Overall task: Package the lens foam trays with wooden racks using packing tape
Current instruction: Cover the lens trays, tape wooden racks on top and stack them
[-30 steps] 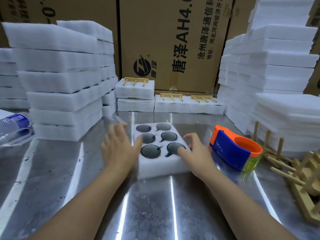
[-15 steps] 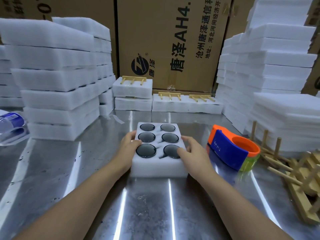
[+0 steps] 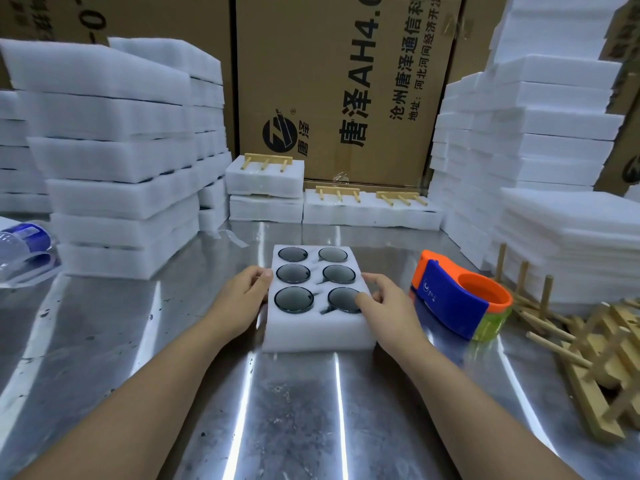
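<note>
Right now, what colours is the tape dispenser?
The tape dispenser is blue and orange; the head view shows it.

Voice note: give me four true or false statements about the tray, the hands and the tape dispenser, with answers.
1. The tray holds six lenses. True.
2. The dispenser lies left of the tray. False: it lies to its right.
3. The left hand and right hand both hold the tray. True.
4. A rack sits on the held tray. False: it bears only lenses; loose racks lie further right.
</note>
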